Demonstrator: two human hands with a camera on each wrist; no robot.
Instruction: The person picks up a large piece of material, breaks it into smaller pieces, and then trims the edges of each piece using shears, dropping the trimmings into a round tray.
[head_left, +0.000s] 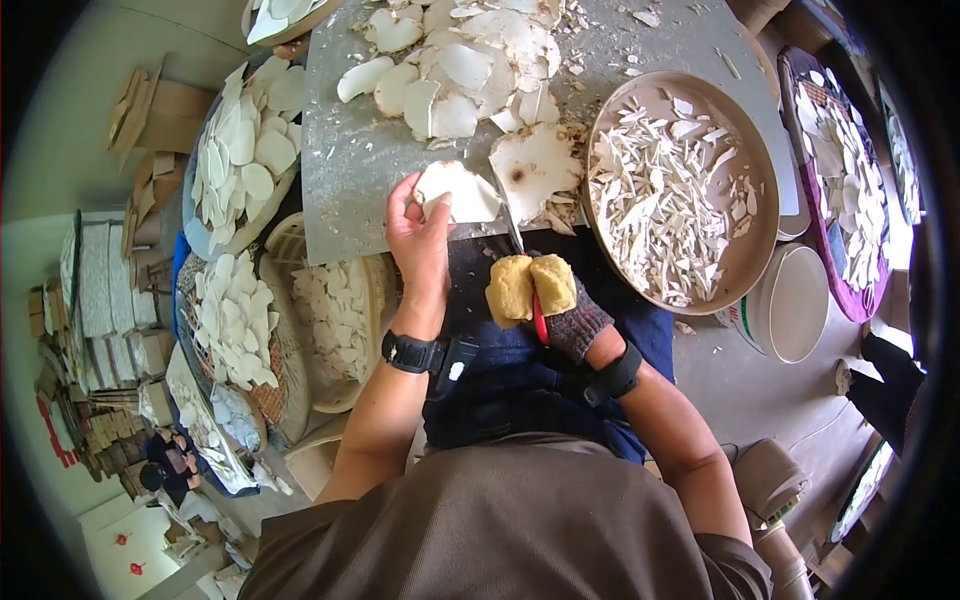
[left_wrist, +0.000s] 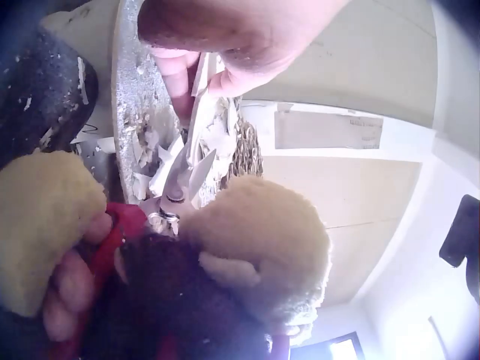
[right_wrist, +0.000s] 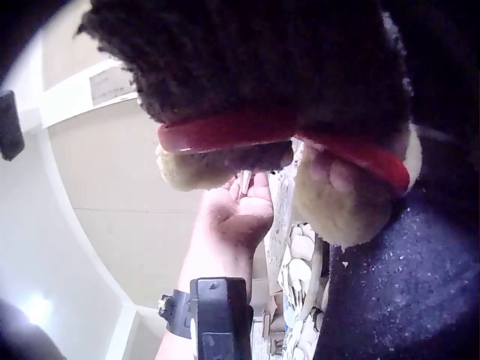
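Observation:
My bare left hand (head_left: 420,245) pinches a flat white slice (head_left: 462,190) between thumb and fingers, above the near edge of the metal-topped table. The right hand (head_left: 578,325), in a dark knitted glove, grips scissors (head_left: 511,226) with red handles (right_wrist: 225,129). Yellow sponge padding (head_left: 510,290) wraps the handles on both sides. In the left wrist view the scissor blades (left_wrist: 184,176) stand apart, right at the edge of the slice. A larger whitish slice (head_left: 535,165) with a dark spot lies on the table just beyond the blades.
A round tray (head_left: 745,245) of cut white strips sits at the table's right edge. Several slices (head_left: 465,65) are piled at the back, among crumbs. More baskets of slices (head_left: 235,310) stand at the left. A white bucket (head_left: 795,305) is below the tray.

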